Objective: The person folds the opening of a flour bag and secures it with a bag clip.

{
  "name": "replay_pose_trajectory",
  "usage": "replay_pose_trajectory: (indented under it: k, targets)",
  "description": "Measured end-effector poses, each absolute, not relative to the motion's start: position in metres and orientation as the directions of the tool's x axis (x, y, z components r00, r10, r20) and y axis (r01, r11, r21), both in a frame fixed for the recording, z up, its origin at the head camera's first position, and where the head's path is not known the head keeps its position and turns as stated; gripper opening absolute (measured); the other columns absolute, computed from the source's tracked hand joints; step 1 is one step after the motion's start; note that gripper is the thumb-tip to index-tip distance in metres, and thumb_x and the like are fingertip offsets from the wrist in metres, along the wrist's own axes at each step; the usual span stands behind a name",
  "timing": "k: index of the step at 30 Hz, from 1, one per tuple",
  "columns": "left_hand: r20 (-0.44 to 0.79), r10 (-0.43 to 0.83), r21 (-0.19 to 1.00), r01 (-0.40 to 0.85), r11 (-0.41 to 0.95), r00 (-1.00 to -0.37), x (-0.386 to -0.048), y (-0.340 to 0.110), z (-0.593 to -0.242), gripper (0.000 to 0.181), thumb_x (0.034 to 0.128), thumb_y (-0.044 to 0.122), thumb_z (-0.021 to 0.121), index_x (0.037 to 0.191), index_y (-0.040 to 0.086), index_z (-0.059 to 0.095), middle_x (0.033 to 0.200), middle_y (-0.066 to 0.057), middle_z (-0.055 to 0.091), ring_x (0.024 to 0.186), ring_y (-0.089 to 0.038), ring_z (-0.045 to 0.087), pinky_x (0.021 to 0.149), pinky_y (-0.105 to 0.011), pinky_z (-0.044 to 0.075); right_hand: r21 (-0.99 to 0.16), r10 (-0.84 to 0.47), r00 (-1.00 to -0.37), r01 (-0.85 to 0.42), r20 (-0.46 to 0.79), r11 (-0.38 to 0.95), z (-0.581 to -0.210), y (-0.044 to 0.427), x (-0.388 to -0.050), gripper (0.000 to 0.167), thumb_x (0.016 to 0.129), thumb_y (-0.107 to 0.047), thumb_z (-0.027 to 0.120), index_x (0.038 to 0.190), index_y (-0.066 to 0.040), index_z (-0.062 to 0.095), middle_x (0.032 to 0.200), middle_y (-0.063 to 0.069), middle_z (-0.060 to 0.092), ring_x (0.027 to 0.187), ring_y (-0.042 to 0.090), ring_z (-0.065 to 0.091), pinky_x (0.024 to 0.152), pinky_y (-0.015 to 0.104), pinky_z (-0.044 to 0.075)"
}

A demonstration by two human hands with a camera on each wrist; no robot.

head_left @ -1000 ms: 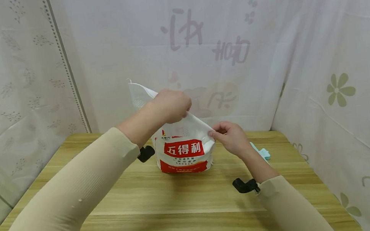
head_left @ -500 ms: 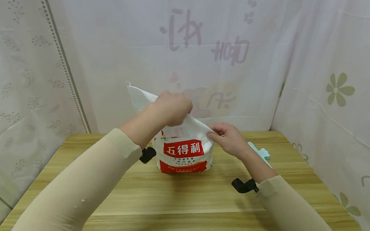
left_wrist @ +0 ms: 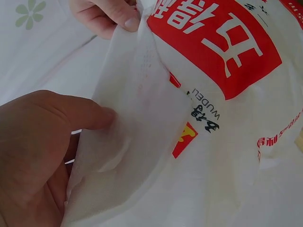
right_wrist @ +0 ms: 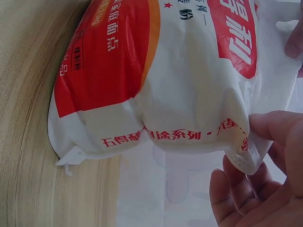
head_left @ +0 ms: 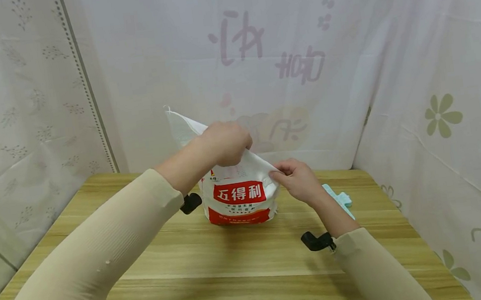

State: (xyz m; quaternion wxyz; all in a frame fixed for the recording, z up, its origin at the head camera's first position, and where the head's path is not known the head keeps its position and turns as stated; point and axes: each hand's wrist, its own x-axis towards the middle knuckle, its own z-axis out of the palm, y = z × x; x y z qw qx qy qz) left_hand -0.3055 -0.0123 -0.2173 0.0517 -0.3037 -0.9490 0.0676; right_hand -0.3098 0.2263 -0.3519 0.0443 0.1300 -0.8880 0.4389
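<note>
A white and red bag point(head_left: 239, 195) with printed characters stands upright on the wooden table, its upper part folded over along a slanting edge. My left hand point(head_left: 227, 143) pinches that folded edge near its middle; in the left wrist view its thumb lies flat on the white fabric point(left_wrist: 137, 156). Lower down at the right corner, my right hand point(head_left: 300, 182) grips the bag between thumb and fingers. The right wrist view shows the right hand point(right_wrist: 265, 175) holding this corner, with the bag's side point(right_wrist: 189, 94) bulging beside it. A loose thread sticks up at the bag's upper left tip.
Behind my right forearm a light green object point(head_left: 342, 199) lies on the wooden table point(head_left: 222, 292). Patterned curtains point(head_left: 143, 57) hang behind the table and on both sides. A black wrist mount point(head_left: 317, 241) sits at the right cuff, another point(head_left: 191, 203) at the left.
My left hand has lowered slightly, and the bag's upper left tip has dipped a little. Both hands keep their hold on the bag, which stays in place.
</note>
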Motion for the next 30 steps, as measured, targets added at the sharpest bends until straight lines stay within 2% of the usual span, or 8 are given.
replay_pose_trajectory:
  k: [8,15,22,30]
  targets:
    - [0.057,0.593,-0.17,0.578,0.798,-0.803,-0.306,-0.013,-0.219,0.018,0.1069,0.024,0.07,0.121,0.019,0.08,0.115,-0.003,0.078,0.102,-0.023,0.068,0.091,-0.042,0.062,-0.774,-0.184,-0.966,-0.257,0.183,0.578,-0.353,0.227,-0.31,0.028,0.109,-0.024,0.069,0.125,-0.003,0.079,0.127,0.018,0.064,0.116,0.03,0.06,0.086,0.033,0.054]
    - [0.062,0.6,-0.193,0.58,0.791,-0.798,-0.307,-0.012,-0.221,0.014,0.1069,0.02,0.067,0.114,0.018,0.079,0.109,-0.003,0.077,0.1,-0.024,0.066,0.087,-0.041,0.061,-0.782,-0.183,-0.967,-0.252,0.179,0.57,-0.354,0.227,-0.311,0.029,0.11,-0.025,0.068,0.125,-0.003,0.078,0.126,0.017,0.064,0.115,0.029,0.059,0.086,0.032,0.055]
    - [0.071,0.633,-0.241,0.602,0.761,-0.771,-0.308,-0.014,-0.223,0.02,0.1095,0.03,0.067,0.12,0.023,0.082,0.115,0.001,0.08,0.104,-0.025,0.067,0.094,-0.046,0.059,-0.79,-0.185,-0.967,-0.249,0.174,0.56,-0.354,0.226,-0.31,0.027,0.11,-0.024,0.068,0.123,-0.002,0.078,0.124,0.017,0.064,0.112,0.029,0.059,0.085,0.033,0.054]
    - [0.077,0.641,-0.277,0.602,0.749,-0.763,-0.308,-0.013,-0.229,0.019,0.1092,0.029,0.067,0.119,0.022,0.082,0.113,0.001,0.08,0.103,-0.025,0.068,0.094,-0.045,0.059,-0.798,-0.184,-0.966,-0.253,0.18,0.547,-0.354,0.225,-0.309,0.026,0.11,-0.021,0.068,0.123,-0.001,0.078,0.123,0.018,0.064,0.111,0.028,0.058,0.084,0.033,0.053]
